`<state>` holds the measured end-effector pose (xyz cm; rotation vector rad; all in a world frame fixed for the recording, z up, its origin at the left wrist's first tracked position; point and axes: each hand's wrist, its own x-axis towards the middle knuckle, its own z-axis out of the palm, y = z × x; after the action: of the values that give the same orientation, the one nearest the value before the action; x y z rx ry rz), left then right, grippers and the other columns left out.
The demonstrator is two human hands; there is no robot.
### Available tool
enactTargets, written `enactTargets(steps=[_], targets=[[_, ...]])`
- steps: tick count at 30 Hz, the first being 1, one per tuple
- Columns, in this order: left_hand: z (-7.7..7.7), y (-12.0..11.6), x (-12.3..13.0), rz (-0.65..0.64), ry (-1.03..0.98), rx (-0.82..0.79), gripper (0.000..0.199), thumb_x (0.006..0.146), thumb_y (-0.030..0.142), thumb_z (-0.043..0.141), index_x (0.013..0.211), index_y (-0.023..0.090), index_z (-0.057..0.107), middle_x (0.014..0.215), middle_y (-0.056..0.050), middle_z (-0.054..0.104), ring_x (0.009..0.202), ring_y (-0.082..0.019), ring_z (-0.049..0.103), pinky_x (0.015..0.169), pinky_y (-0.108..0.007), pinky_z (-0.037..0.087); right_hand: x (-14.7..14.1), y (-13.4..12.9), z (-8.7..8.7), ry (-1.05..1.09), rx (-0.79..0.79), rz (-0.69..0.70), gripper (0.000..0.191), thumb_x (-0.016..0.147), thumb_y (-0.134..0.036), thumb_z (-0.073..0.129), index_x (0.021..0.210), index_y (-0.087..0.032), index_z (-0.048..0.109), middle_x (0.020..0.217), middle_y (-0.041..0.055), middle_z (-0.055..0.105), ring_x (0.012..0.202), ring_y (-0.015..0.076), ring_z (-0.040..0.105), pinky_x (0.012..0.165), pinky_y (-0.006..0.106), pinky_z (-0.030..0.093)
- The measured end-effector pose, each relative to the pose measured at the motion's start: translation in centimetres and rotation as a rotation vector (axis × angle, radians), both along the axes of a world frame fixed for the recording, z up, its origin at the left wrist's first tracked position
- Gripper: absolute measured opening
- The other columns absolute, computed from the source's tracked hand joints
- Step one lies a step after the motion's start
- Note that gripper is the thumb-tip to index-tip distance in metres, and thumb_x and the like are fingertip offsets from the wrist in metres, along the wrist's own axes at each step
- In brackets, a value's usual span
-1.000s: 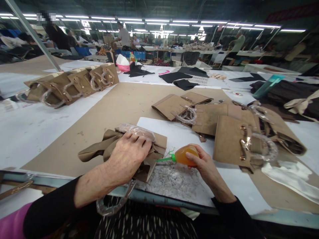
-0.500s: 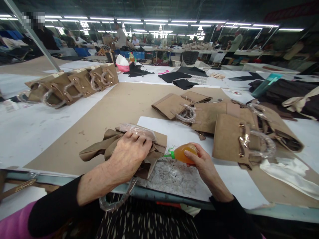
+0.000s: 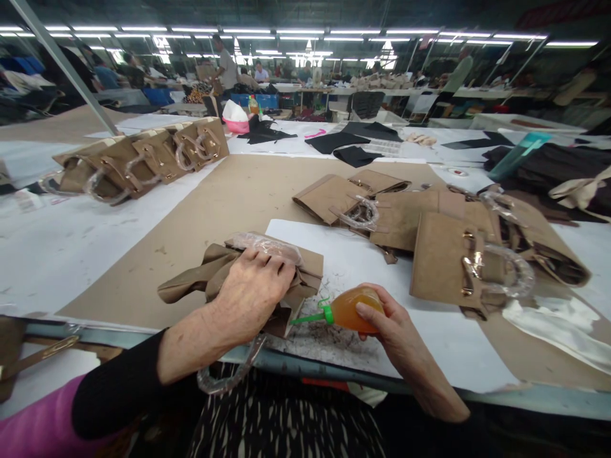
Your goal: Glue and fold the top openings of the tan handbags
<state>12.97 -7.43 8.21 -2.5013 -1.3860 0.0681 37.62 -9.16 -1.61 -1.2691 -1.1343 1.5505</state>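
A brown handbag (image 3: 222,264) lies folded on the table edge in front of me, one plastic-wrapped handle (image 3: 229,376) hanging over the edge. My left hand (image 3: 255,283) presses down on it with curled fingers, gripping the bag near its other wrapped handle (image 3: 270,243). In my right hand (image 3: 382,312) is a squeeze bottle (image 3: 352,308) of amber liquid, tilted left. Its green nozzle tip points at the bag's lower right edge and looks to be at or touching it; the exact contact is too small to tell.
Several brown handbags (image 3: 436,267) lie piled to the right, beside a white cloth (image 3: 556,324). More bags (image 3: 143,159) stand in a row at the back left. Black fabric pieces (image 3: 334,141) and a pink bowl (image 3: 235,121) sit farther back. People work in the background.
The bottle's nozzle has swung down and left to the bag's edge. My left hand stays on the bag. The whole view has shifted slightly.
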Motion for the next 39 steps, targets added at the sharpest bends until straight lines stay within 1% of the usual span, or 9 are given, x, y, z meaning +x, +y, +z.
enactTargets(steps=[6, 10, 15, 20, 23, 26, 30, 35, 39], targets=[[-0.1, -0.1, 0.1, -0.011, -0.006, 0.053, 0.02, 0.082, 0.011, 0.054, 0.097, 0.014, 0.066, 0.088, -0.006, 0.069, 0.08, -0.026, 0.063, 0.072, -0.04, 0.051, -0.2, 0.3, 0.4, -0.026, 0.049, -0.064, 0.038, 0.079, -0.043, 0.069, 0.105, -0.02, 0.053, 0.085, 0.0018, 0.059, 0.069, 0.0171, 0.052, 0.047, 0.022, 0.046], [0.0, -0.2, 0.1, -0.013, -0.001, 0.064, 0.02, 0.081, 0.01, 0.054, 0.096, 0.015, 0.067, 0.086, -0.006, 0.069, 0.078, -0.026, 0.063, 0.071, -0.04, 0.05, -0.4, 0.1, 0.6, -0.028, 0.036, -0.04, 0.038, 0.078, -0.043, 0.069, 0.104, -0.02, 0.053, 0.084, 0.0019, 0.06, 0.068, 0.0171, 0.052, 0.046, 0.022, 0.045], [0.1, -0.2, 0.2, -0.011, 0.008, 0.036, 0.021, 0.082, 0.01, 0.053, 0.097, 0.014, 0.066, 0.087, -0.006, 0.069, 0.079, -0.025, 0.063, 0.072, -0.04, 0.05, -0.6, -0.9, 1.1, -0.036, -0.001, -0.011, 0.041, 0.076, -0.043, 0.07, 0.105, -0.02, 0.052, 0.083, 0.0017, 0.061, 0.065, 0.0161, 0.053, 0.045, 0.021, 0.044], [0.1, -0.2, 0.3, 0.021, 0.023, 0.02, 0.023, 0.083, 0.01, 0.05, 0.1, 0.015, 0.065, 0.09, -0.007, 0.069, 0.082, -0.025, 0.063, 0.075, -0.039, 0.048, -0.5, -1.8, 0.9, 0.011, -0.038, -0.008, 0.04, 0.077, -0.042, 0.07, 0.106, -0.02, 0.053, 0.085, 0.0024, 0.061, 0.067, 0.0177, 0.053, 0.045, 0.022, 0.045], [0.2, -0.3, 0.2, 0.017, 0.016, 0.025, 0.025, 0.083, 0.008, 0.049, 0.1, 0.015, 0.065, 0.089, -0.007, 0.069, 0.081, -0.024, 0.062, 0.074, -0.038, 0.047, -0.3, -2.1, 0.5, 0.062, -0.077, -0.051, 0.038, 0.078, -0.043, 0.069, 0.106, -0.021, 0.054, 0.088, 0.0035, 0.061, 0.07, 0.0194, 0.054, 0.045, 0.023, 0.045], [0.1, -0.2, 0.1, 0.006, -0.012, 0.046, 0.025, 0.081, 0.006, 0.049, 0.098, 0.014, 0.066, 0.086, -0.008, 0.068, 0.079, -0.025, 0.062, 0.073, -0.039, 0.047, -0.5, -2.2, 0.3, 0.123, -0.103, -0.129, 0.036, 0.078, -0.043, 0.069, 0.103, -0.021, 0.056, 0.09, 0.0046, 0.061, 0.074, 0.0214, 0.055, 0.044, 0.023, 0.044], [0.0, -0.1, 0.1, 0.004, -0.025, 0.05, 0.024, 0.081, 0.006, 0.05, 0.097, 0.014, 0.066, 0.086, -0.009, 0.068, 0.079, -0.025, 0.062, 0.073, -0.04, 0.047, -0.9, -2.1, 0.1, 0.152, -0.113, -0.205, 0.036, 0.075, -0.044, 0.072, 0.098, -0.021, 0.059, 0.086, 0.0042, 0.061, 0.07, 0.0201, 0.055, 0.043, 0.023, 0.043], [0.1, -0.2, 0.2, 0.014, 0.002, 0.033, 0.024, 0.082, 0.006, 0.05, 0.098, 0.015, 0.066, 0.089, -0.009, 0.069, 0.08, -0.024, 0.062, 0.072, -0.039, 0.047, -1.2, -2.2, -0.1, 0.153, -0.128, -0.216, 0.037, 0.074, -0.044, 0.072, 0.099, -0.02, 0.059, 0.086, 0.004, 0.061, 0.069, 0.0194, 0.056, 0.043, 0.022, 0.043], [0.3, -0.1, 0.3, 0.022, 0.02, 0.013, 0.026, 0.083, 0.007, 0.049, 0.101, 0.015, 0.065, 0.091, -0.008, 0.069, 0.081, -0.024, 0.062, 0.073, -0.038, 0.047, -1.3, -2.8, 0.2, 0.168, -0.155, -0.191, 0.039, 0.073, -0.045, 0.072, 0.099, -0.02, 0.059, 0.088, 0.0056, 0.063, 0.07, 0.0207, 0.057, 0.042, 0.022, 0.042]])
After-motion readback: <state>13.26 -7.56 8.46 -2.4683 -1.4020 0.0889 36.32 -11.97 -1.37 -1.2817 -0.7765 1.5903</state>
